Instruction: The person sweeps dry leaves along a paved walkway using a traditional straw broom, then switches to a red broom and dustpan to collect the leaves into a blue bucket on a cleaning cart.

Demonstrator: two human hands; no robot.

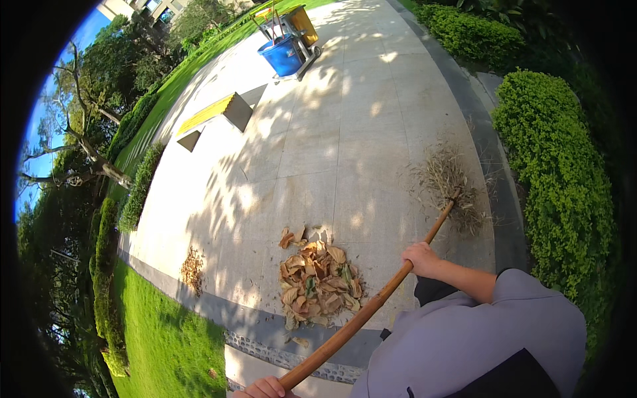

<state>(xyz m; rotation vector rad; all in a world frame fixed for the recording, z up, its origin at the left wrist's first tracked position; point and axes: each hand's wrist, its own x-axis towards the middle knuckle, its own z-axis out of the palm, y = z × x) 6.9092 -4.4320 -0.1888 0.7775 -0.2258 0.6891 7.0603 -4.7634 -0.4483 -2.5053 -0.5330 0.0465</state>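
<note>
A twig broom (450,181) with a long bamboo handle (361,321) slants across the view. My right hand (422,259) grips the handle partway down, its arm reaching out from a grey sleeve. At the bottom edge my left hand (264,389), partly cut off, holds near the handle's upper end. The broom's dry, branching twigs rest on the pavement to the right, close to its dark border. Left of the handle lies a heap of large dry brown leaves (318,283), with a few green ones among them. A smaller pile of leaf litter (192,271) sits farther left.
A cleaning cart with a blue bucket (283,55) and a yellow bin (303,25) stands farther up the pavement (368,124). Left of centre is a bench with a yellow slatted top (211,114). Hedges (552,164) line the right side; lawn (164,328) borders the left.
</note>
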